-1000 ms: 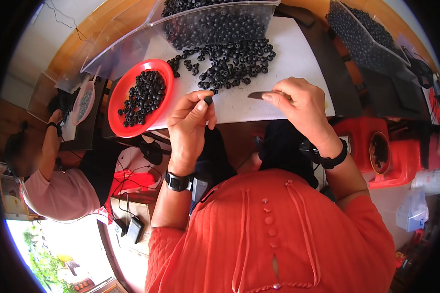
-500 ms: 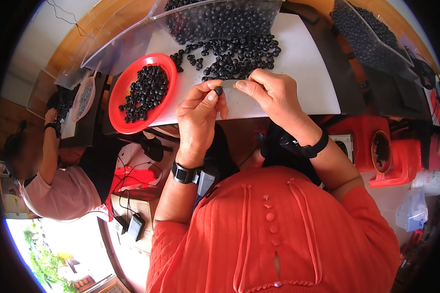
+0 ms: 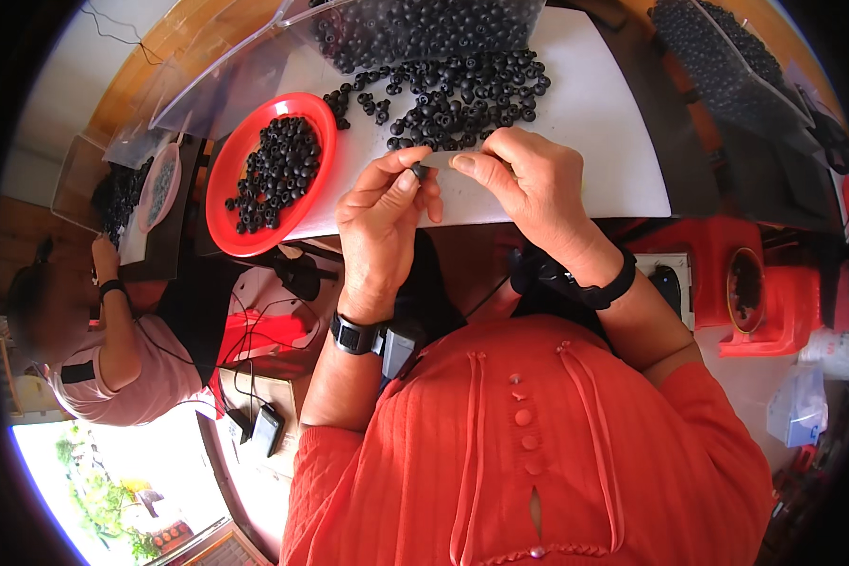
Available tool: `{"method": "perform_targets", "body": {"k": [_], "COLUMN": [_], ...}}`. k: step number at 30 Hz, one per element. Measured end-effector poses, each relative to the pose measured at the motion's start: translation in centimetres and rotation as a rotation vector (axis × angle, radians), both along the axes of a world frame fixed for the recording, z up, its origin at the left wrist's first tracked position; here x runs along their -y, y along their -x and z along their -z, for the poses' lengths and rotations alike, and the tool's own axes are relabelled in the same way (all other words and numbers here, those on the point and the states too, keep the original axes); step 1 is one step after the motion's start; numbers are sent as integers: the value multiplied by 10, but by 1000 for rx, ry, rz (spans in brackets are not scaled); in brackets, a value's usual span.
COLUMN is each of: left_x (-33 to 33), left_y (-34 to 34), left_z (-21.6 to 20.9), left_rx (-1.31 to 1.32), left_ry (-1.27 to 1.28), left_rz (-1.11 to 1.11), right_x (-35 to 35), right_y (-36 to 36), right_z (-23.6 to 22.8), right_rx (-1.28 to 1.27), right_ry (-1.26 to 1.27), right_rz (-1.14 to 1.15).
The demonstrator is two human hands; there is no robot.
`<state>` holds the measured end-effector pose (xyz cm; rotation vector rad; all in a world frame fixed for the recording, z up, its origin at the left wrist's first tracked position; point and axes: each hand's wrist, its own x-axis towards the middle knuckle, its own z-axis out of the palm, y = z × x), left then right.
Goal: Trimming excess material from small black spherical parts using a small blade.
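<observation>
Between the thumb and fingers of my left hand (image 3: 379, 226) is a small round black part (image 3: 419, 171), partly hidden by the thumb. My right hand (image 3: 542, 184) is closed in a pinch on a thin, pale blade-like tool (image 3: 437, 160), whose tip reaches toward the black part; most of the tool is hidden in the fingers. Just beyond both hands lies a loose pile of similar round black parts with holes (image 3: 467, 99) on the white tabletop (image 3: 604, 123). To the left of my left hand, a red plate (image 3: 219, 208) holds many more of them.
A clear plastic bin (image 3: 292, 42) full of black parts stands behind the pile. Another clear bin (image 3: 717, 47) stands at the far right. A co-worker (image 3: 127, 358) sits at the left beside another table. Red stools (image 3: 778, 307) stand at the lower right.
My hands stay close together, with the black part tilted slightly in my left fingers. The whole view has shifted a little. The co-worker's arm has moved.
</observation>
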<state>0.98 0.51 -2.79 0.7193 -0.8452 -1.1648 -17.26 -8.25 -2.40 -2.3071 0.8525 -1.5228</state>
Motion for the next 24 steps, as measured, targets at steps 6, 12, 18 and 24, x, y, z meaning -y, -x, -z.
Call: {"method": "perform_targets", "body": {"k": [6, 12, 18, 24], "left_x": [-2, -3, -4, -4], "left_y": [2, 6, 8, 8], "left_z": [-1, -2, -4, -3], "left_rx": [38, 107, 132, 172], "left_ry": [14, 17, 24, 86], "left_rz": [-23, -66, -79, -65], "right_x": [0, -1, -2, -1], "right_y": [0, 0, 1, 2], "right_z": [1, -1, -1, 2], "right_rx": [-13, -12, -4, -19], "right_ry": [-2, 10, 26, 53], "right_rz": [10, -8, -27, -27]}}
